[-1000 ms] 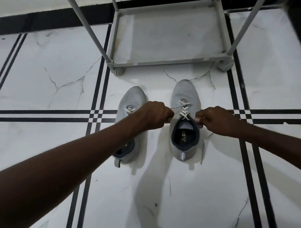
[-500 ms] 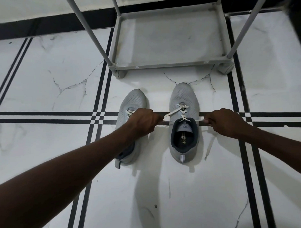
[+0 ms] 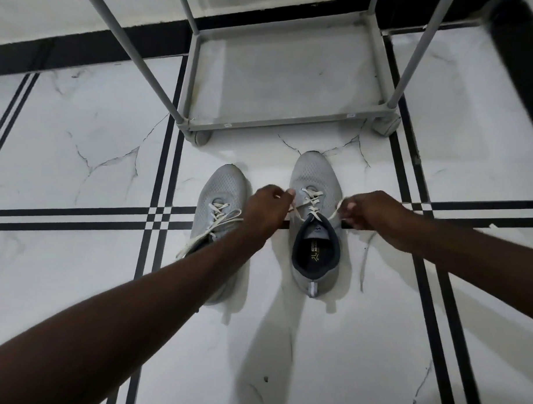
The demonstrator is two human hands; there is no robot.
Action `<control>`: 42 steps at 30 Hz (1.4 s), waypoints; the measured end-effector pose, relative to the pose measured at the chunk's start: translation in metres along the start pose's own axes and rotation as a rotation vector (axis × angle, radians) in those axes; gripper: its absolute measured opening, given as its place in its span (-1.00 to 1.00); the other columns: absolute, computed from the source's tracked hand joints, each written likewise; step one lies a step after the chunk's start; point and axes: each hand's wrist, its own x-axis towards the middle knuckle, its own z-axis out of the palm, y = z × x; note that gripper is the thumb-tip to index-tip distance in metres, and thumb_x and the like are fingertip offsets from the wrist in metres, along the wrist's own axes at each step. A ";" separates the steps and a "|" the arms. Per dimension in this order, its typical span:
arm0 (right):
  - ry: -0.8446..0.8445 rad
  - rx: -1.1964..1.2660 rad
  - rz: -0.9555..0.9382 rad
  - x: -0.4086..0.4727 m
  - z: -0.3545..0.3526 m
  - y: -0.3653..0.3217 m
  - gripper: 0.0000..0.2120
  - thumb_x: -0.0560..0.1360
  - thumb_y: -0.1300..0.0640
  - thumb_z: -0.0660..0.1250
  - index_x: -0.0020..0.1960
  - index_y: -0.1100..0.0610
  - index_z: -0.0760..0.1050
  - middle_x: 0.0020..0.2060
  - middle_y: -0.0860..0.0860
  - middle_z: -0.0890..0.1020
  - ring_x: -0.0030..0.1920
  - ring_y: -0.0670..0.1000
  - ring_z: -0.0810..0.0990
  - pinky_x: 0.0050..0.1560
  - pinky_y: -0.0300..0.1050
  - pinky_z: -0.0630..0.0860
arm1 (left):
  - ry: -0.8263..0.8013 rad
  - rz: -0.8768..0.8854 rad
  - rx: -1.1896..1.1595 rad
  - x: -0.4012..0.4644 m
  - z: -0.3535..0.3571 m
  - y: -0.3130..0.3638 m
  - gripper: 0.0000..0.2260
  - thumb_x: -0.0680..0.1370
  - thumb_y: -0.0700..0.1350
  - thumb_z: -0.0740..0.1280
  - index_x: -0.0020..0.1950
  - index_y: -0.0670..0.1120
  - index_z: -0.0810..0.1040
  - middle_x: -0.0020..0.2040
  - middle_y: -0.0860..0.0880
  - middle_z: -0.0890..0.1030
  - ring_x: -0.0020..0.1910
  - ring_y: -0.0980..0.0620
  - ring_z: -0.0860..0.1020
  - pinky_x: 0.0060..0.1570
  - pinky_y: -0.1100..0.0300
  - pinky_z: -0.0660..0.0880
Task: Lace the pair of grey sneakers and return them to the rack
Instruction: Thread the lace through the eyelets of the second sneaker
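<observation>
Two grey sneakers stand side by side on the floor, toes toward the rack. The right sneaker (image 3: 314, 182) has a white lace (image 3: 312, 201) crossed through its eyelets. My left hand (image 3: 267, 211) pinches one end of that lace at the shoe's left side. My right hand (image 3: 371, 211) grips the other end at the shoe's right side, and the loose tail (image 3: 364, 262) hangs to the floor. The left sneaker (image 3: 221, 191) is laced, its ends trailing loose; my left forearm covers its heel.
A grey metal shoe rack (image 3: 283, 121) with an empty bottom shelf and slanted posts stands just beyond the shoes' toes. The floor is white marble tile (image 3: 76, 148) with black stripe lines. A dark wall base runs behind the rack.
Both hands have come back toward the shoe's tongue and lifted slightly after pulling the lace ends out sideways. The lace now slackens in upward loops.
</observation>
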 end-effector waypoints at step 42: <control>-0.400 -0.037 -0.044 0.004 0.007 -0.057 -0.85 0.53 0.34 0.24 0.01 0.28 0.58 -0.15 0.15 0.71 -0.07 0.14 0.64 0.11 0.04 0.54 | 0.107 0.574 0.214 -0.008 0.002 0.048 -0.90 0.37 -0.18 0.45 -0.13 -0.06 0.68 -0.29 -0.01 0.68 -0.31 0.02 0.59 -0.23 0.12 0.51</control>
